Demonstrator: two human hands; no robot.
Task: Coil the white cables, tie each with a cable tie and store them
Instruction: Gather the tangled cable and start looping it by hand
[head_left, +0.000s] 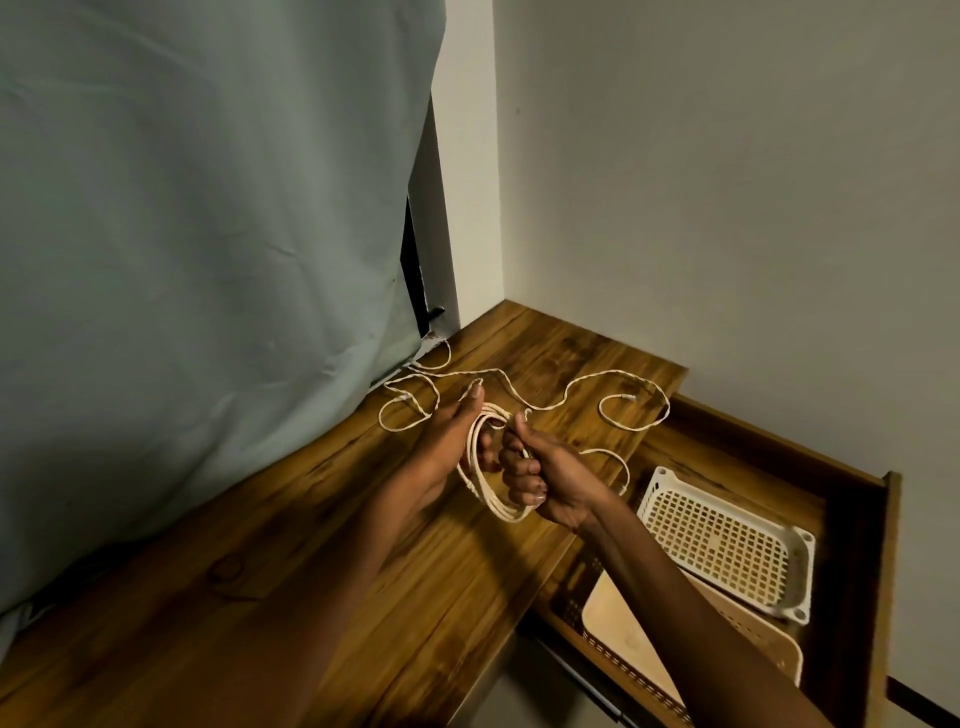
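Seen from the head camera, a wooden table (291, 561) runs along a pale wall, with a grey-green curtain (197, 249) hanging down onto its far left edge. Both hands work above the middle of the table. The left hand (457, 441) is held flat with its fingers straight and pointing away, passed through a coil of white cable (488, 467) so that the loops hang around the palm. The right hand (540, 478) is closed in a fist around the near side of the same coil, thumb up, with a short end of cable sticking out above the thumb. The coil hangs between the two hands, just above the wood. Beyond the hands a loose white cable (545, 400) lies in open curves across the far part of the table, reaching from the curtain's lower edge to the right edge, where one plug end rests near the corner. To the right of the table an open wooden drawer (852, 499) holds a white perforated basket (727, 540), tilted and resting partly on a beige basket (639, 629) nearer the drawer's front.
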